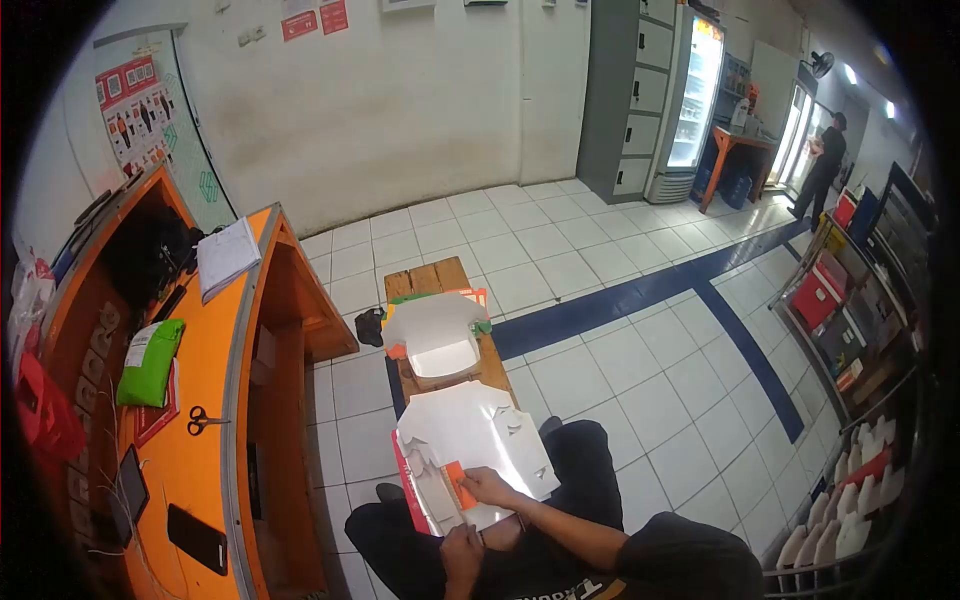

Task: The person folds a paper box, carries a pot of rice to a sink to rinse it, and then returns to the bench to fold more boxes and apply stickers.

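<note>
A flat, partly folded white cardboard box (485, 430) lies across my lap and the near end of a wooden bench (435, 278). Its inner side is glossy white, with cut tabs along the edges and an orange flap on the near side. My right hand (488, 487) pinches that orange flap. Lower down, my left hand (462, 552) is closed at the near corner of the same box; its fingertips are partly hidden. Farther along the bench stands an open white box (440, 350) with its lid raised.
On the left, an orange counter (205, 400) carries scissors (205, 420), a phone (197, 538), a green package (150, 362) and papers (228, 258). A rack of folded cartons (840, 500) stands at right. A person (825, 165) stands far back near lit fridges.
</note>
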`<state>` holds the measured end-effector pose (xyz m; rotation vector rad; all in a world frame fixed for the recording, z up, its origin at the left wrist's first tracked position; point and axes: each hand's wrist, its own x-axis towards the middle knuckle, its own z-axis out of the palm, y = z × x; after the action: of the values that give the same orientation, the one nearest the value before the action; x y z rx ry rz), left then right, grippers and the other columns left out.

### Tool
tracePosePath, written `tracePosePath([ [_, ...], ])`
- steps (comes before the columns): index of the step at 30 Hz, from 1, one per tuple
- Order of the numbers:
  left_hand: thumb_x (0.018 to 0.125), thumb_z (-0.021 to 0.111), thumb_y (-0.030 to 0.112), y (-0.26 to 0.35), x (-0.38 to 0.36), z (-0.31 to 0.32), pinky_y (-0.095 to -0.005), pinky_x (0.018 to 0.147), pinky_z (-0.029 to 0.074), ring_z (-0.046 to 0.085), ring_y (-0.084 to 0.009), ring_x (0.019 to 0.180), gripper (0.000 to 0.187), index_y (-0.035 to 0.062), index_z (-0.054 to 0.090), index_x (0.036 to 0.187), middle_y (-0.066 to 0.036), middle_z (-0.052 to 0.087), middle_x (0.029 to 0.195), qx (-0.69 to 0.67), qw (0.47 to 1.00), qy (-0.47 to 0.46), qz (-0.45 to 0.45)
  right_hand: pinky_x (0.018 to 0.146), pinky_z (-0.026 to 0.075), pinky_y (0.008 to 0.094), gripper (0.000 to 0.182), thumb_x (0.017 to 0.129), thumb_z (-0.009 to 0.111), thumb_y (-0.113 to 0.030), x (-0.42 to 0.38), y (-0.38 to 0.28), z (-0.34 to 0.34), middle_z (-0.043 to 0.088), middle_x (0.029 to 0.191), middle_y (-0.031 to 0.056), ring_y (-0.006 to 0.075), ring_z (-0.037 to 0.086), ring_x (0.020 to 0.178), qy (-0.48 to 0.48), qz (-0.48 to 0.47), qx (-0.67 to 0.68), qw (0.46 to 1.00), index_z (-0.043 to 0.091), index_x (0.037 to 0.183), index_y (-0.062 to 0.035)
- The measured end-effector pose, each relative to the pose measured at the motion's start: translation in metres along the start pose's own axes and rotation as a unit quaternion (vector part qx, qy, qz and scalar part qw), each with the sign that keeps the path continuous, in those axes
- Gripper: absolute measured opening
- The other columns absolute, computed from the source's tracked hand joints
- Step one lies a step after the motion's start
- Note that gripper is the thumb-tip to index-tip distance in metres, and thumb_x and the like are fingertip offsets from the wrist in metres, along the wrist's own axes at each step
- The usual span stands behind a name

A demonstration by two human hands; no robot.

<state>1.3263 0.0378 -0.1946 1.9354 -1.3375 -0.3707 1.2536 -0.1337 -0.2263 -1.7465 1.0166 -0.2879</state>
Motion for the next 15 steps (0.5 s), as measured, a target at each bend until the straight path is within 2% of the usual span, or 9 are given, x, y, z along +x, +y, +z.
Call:
tracePosePath([
  [3,0.088,0.061,0.011,0.008,0.016,0.005,-0.0498,0.063,0.048,0.061,-0.0412,0.068,0.016,0.0001,0.061,0.077,-0.021,0.062,0.074,-0.004,1.000,0.022,0.012,0.066,0.050,0.0405,0.033,0.096,0.052,-0.030,-0.010,0.004,0.013,0.065,0.073,0.0199,0.0309,0.066,0.069,0.021,-0.110,-0.019,0.994,0.066,0.090,-0.0006],
  [4,0.089,0.060,0.011,0.007,0.024,0.007,-0.0497,0.063,0.048,0.062,-0.0411,0.068,0.016,0.0001,0.062,0.077,-0.021,0.063,0.075,-0.004,0.999,0.032,0.017,0.067,0.051,0.0408,0.033,0.097,0.051,-0.030,-0.020,-0.005,0.009,0.066,0.075,0.0196,0.0334,0.067,0.070,-0.025,-0.062,0.013,0.998,0.065,0.090,-0.0006],
  [7,0.090,0.058,0.011,0.009,0.041,0.009,-0.0485,0.062,0.049,0.063,-0.0401,0.067,0.019,-0.0011,0.063,0.076,-0.021,0.064,0.074,0.015,0.999,0.010,-0.046,0.068,0.052,0.0398,0.033,0.098,0.050,-0.029,-0.030,-0.007,0.014,0.067,0.075,0.0189,0.0323,0.067,0.070,-0.004,-0.069,0.035,0.997,0.066,0.090,-0.0011],
  [8,0.091,0.057,0.012,0.006,0.043,0.010,-0.0483,0.062,0.048,0.062,-0.0399,0.066,0.022,-0.0013,0.063,0.076,-0.020,0.064,0.072,-0.005,0.998,0.023,-0.050,0.069,0.052,0.0380,0.032,0.099,0.049,-0.027,-0.031,-0.005,0.015,0.068,0.076,0.0170,0.0285,0.068,0.072,-0.019,-0.065,0.026,0.997,0.067,0.095,-0.0010],
  [10,0.094,0.055,0.016,-0.004,0.046,0.013,-0.0480,0.061,0.048,0.062,-0.0394,0.064,0.027,-0.0017,0.064,0.075,-0.019,0.063,0.069,-0.043,0.996,0.048,-0.058,0.070,0.052,0.0367,0.030,0.098,0.051,-0.027,-0.030,0.000,0.015,0.069,0.080,0.0161,0.0253,0.068,0.074,-0.061,-0.038,0.091,0.993,0.066,0.102,-0.0007],
  [11,0.094,0.054,0.019,-0.012,0.047,0.016,-0.0478,0.061,0.049,0.062,-0.0397,0.063,0.030,-0.0019,0.065,0.076,-0.019,0.063,0.068,-0.056,0.996,0.058,-0.029,0.070,0.053,0.0361,0.030,0.098,0.052,-0.026,-0.032,-0.001,0.013,0.069,0.082,0.0156,0.0237,0.068,0.074,-0.083,-0.025,0.123,0.989,0.066,0.106,-0.0006],
  [13,0.096,0.054,0.024,-0.026,0.051,0.016,-0.0475,0.061,0.049,0.063,-0.0402,0.063,0.035,-0.0023,0.067,0.077,-0.019,0.063,0.065,-0.083,0.993,0.078,0.031,0.072,0.052,0.0354,0.030,0.096,0.055,-0.025,-0.042,-0.008,0.004,0.070,0.086,0.0157,0.0223,0.068,0.076,-0.078,-0.056,0.149,0.984,0.064,0.112,-0.0005],
  [14,0.095,0.054,0.026,-0.031,0.052,0.009,-0.0473,0.062,0.050,0.063,-0.0409,0.064,0.036,-0.0027,0.068,0.078,-0.020,0.063,0.066,-0.089,0.994,0.063,-0.024,0.072,0.052,0.0351,0.032,0.095,0.056,-0.024,-0.046,-0.011,-0.002,0.070,0.088,0.0157,0.0216,0.067,0.077,-0.074,-0.072,0.160,0.982,0.063,0.115,-0.0005],
  [15,0.095,0.054,0.028,-0.037,0.054,0.000,-0.0470,0.063,0.050,0.064,-0.0415,0.065,0.038,-0.0031,0.069,0.079,-0.020,0.064,0.066,-0.096,0.991,0.047,-0.077,0.073,0.052,0.0353,0.032,0.094,0.057,-0.024,-0.044,-0.008,-0.005,0.070,0.088,0.0161,0.0221,0.067,0.077,-0.094,-0.073,0.118,0.986,0.063,0.116,-0.0006],
])
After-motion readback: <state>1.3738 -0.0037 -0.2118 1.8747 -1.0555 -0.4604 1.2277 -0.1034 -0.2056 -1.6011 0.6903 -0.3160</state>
